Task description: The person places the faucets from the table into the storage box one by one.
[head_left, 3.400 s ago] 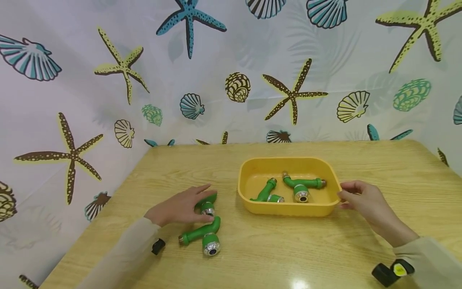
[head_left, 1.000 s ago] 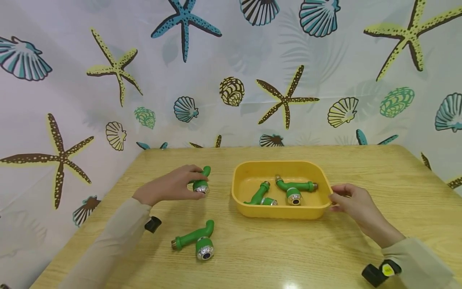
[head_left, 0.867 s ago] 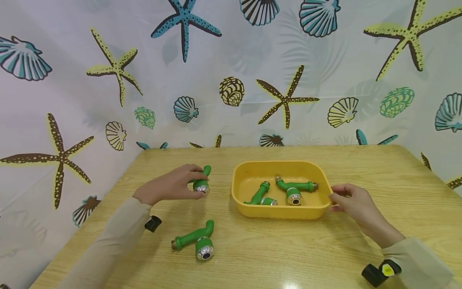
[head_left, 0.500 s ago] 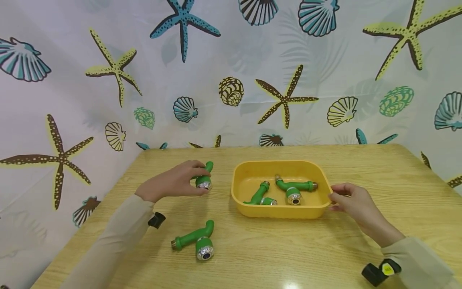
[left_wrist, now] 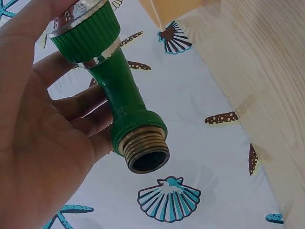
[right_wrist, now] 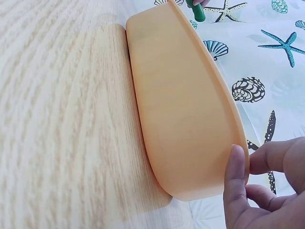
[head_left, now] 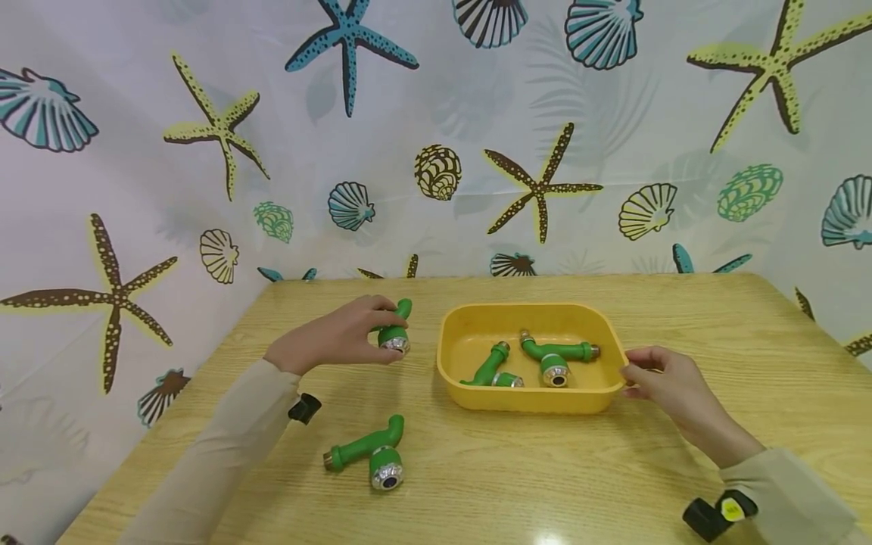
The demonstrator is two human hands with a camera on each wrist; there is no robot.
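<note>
We log two green fittings (head_left: 527, 359) in the yellow tray (head_left: 531, 399) — left hand (head_left: 334, 341) clasps a third fitting (head_left: 393, 333) at its 9 o'clock, right hand (head_left: 671, 386) pinches the rim; a fourth fitting (head_left: 371, 453) remains on the surface (head_left: 545, 484).

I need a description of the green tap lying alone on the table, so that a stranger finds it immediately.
Start at the yellow plastic tray on the wooden table. Left of it and nearer the person lies a green plastic tap with metal ends. Unlike two in the tray and one in the left hand, no hand touches it.
</note>
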